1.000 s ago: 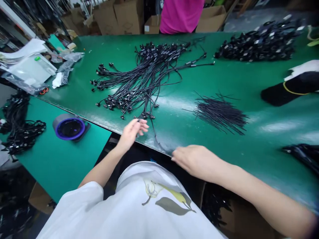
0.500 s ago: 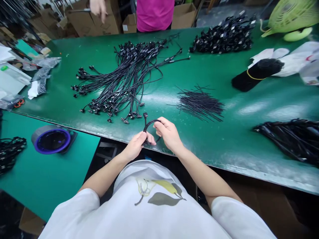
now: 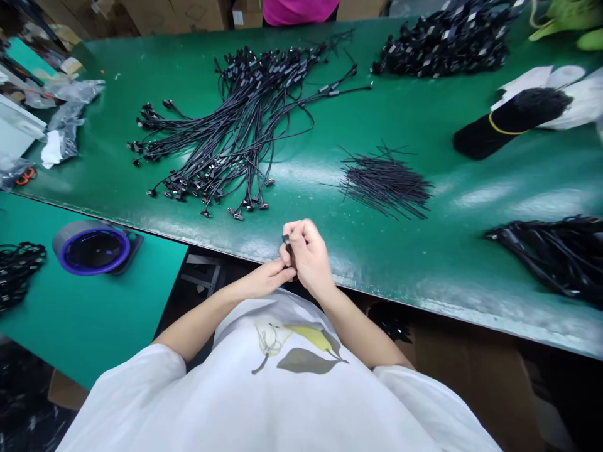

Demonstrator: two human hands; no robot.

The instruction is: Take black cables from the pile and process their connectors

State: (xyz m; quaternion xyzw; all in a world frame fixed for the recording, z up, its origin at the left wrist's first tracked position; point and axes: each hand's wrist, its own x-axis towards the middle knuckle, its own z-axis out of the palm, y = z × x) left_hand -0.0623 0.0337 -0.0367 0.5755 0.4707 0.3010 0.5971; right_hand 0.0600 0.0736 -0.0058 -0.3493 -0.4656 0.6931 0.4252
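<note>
Black cable end (image 3: 285, 239) juts out to the left from the right hand (image 3: 307, 256), curled shut around it above the edge of the green table (image 3: 414, 251), while the left hand (image 3: 264, 280), nearer the body, reaches in beneath, half-extended, its hold hidden.

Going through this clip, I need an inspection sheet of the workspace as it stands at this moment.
Surface: green-topped workbench, teal bench at its near left.
Job's things: small black connector, held just above the workbench's near edge.
Hands: right hand has its fingers closed on the connector; left hand sits beneath, its grip hidden.
Cables: heap of black connector cables, thin black wires, coiled black cables.
Clutter: plastic bags, purple-rimmed grey roll.
Surroundings: cardboard boxes, co-worker in a pink shirt.
</note>
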